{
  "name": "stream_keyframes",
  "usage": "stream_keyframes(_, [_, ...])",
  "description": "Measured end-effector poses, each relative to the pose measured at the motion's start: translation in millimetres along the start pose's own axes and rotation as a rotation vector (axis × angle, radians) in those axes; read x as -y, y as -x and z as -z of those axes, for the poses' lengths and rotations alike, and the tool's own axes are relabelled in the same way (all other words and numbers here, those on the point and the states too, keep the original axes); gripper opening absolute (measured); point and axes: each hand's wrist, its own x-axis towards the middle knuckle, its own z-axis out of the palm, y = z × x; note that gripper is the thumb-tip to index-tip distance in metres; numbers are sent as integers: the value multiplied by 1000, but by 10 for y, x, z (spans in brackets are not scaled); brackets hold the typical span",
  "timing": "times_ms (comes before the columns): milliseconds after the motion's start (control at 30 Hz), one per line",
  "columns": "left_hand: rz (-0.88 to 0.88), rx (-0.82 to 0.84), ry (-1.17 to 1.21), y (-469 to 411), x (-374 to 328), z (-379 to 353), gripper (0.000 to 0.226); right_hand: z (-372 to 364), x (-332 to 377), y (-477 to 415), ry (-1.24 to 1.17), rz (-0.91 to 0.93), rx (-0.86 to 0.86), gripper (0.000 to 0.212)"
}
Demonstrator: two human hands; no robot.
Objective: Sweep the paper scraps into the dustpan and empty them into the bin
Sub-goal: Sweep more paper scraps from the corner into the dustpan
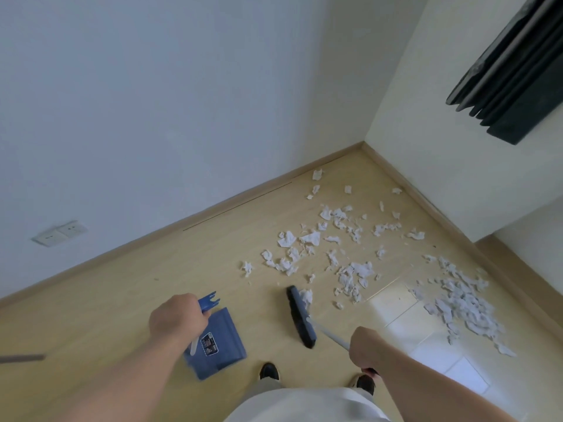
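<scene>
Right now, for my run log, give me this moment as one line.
left hand grips dustpan handle | right hand grips broom handle | paper scraps scattered on floor | bin not in view

Pale walls, wood floor, dark curtain

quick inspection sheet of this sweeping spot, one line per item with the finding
surface: pale wood floor, changing to light tiles at the right
job's things: paper scraps scattered from the corner outward, densest at the right; blue dustpan, blurred; broom with its dark head by the nearest scraps; bin not seen
clutter: dark strip at the left edge, cannot tell what it is
hands: left hand grips the dustpan handle; right hand grips the broom handle
cables: nothing seen
surroundings: white walls, wall socket low on the left, dark curtain upper right
</scene>
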Motion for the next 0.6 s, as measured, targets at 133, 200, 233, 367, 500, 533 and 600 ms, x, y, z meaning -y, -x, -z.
stream_keyframes(133, [3,7,24,-72,-23,26,25,113,-13,7,-155,18,-67,24])
stream_keyframes(200, [-1,9,35,-117,-29,33,27,178,-17,14,-177,16,-97,16])
stream_keyframes(233, [-2,12,37,-131,-36,35,28,214,-19,49,-164,-23,-101,11])
stream_keyframes(367, [0,31,48,-197,-62,81,31,360,-9,47,-231,-16,-142,22])
stream_keyframes(500, [7,38,48,-293,-112,145,30,559,159,-30,-311,153,-104,25])
stream_keyframes(533, [14,51,47,-321,-128,165,31,626,246,-68,-338,186,-101,25])
stream_keyframes(600, [31,78,37,-371,-160,203,32,759,457,-148,-373,238,-79,28])
